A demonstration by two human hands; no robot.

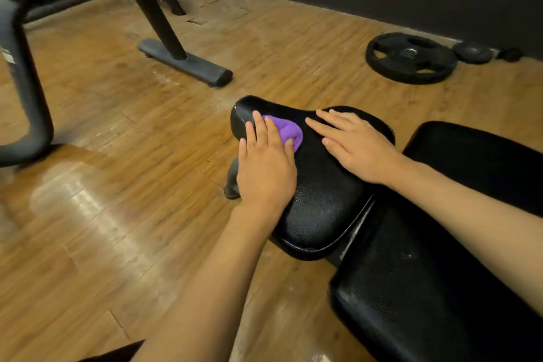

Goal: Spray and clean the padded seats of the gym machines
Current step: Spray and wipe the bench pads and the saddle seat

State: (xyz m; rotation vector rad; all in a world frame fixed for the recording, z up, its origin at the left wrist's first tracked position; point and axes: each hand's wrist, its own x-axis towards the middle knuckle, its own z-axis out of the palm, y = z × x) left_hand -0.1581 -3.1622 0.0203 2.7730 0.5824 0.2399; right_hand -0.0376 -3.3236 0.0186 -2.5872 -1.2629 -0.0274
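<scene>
A black padded seat of a gym bench fills the centre of the head view. My left hand lies flat on its left side, fingers straight, pressing a purple cloth against the pad. Most of the cloth is hidden under the palm. My right hand rests flat on the seat's far right part, fingers spread and straight, holding nothing. A second, larger black pad of the same bench lies at the lower right. No spray bottle is in view.
Wooden floor surrounds the bench. Another machine's dark frame and foot stand at the upper left. A black weight plate and smaller plates lie by the dark wall at the upper right.
</scene>
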